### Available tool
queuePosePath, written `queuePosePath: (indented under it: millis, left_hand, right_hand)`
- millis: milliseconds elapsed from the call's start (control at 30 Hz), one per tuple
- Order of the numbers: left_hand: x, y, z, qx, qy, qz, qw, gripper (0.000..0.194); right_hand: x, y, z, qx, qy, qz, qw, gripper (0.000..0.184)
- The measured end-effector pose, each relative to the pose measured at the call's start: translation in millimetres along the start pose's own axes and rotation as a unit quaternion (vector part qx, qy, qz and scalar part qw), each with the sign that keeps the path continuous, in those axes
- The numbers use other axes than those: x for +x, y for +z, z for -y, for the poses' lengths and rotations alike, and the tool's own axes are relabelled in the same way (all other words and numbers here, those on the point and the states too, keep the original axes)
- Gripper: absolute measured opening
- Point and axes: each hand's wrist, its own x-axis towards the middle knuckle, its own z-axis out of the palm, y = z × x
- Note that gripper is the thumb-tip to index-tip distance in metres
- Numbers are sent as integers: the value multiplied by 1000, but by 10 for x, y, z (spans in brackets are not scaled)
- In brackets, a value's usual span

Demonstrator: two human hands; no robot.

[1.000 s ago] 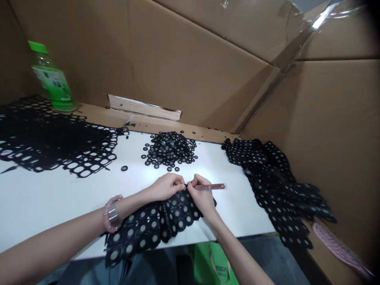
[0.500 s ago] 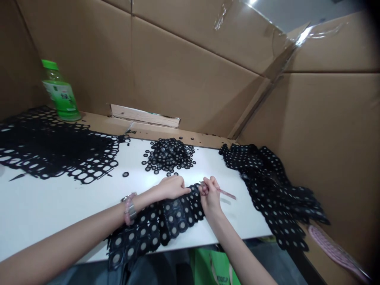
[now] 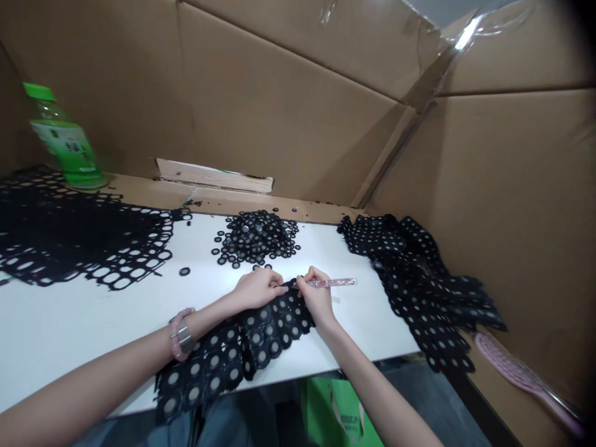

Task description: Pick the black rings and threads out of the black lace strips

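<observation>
Black lace [image 3: 79, 233] lies in a big heap at the left of my white table [image 3: 367, 329], just by a green-capped bottle [image 3: 63, 136], and a pile of little black rings [image 3: 255, 237] sits in the middle. My left hand [image 3: 257, 289] rests curled at the top edge of the lace strip [image 3: 261, 329] in front of me, and I cannot tell if it pinches. My right hand [image 3: 317, 298] is closed narrow on a pink pen-like stick [image 3: 331, 282] at that strip, with more black lace [image 3: 419, 285] and a pink hairbrush [image 3: 526, 379] farther right.
</observation>
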Motion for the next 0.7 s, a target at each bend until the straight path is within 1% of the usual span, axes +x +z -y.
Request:
queuePosePath:
  millis: [100, 267, 400, 533, 600, 633, 700]
  left_hand:
    - [-4, -1, 0, 7, 3, -2, 1000, 23]
    - [-3, 7, -21, 14, -3, -17, 1000, 20]
    - [28, 48, 22, -33, 38, -22, 999, 21]
    - [63, 93, 79, -107, 82, -16, 991, 22]
    - [62, 93, 84, -132, 91, -13, 987, 22]
    - [57, 86, 79, -135, 90, -12, 987, 22]
    - [43, 60, 58, -117, 79, -12, 990, 21]
  right_hand:
    - [5, -1, 1, -9, -3, 4, 1000, 26]
    - [18, 10, 11, -57, -33, 16, 998, 25]
    - [13, 39, 17, -114, -64, 14, 991, 26]
    - [11, 50, 9, -156, -74, 25, 985, 27]
    - [26, 30, -8, -130, -65, 24, 989, 28]
    - [39, 15, -17, -88, -49, 23, 995, 28]
    - [66, -17, -29, 45, 3, 11, 999, 29]
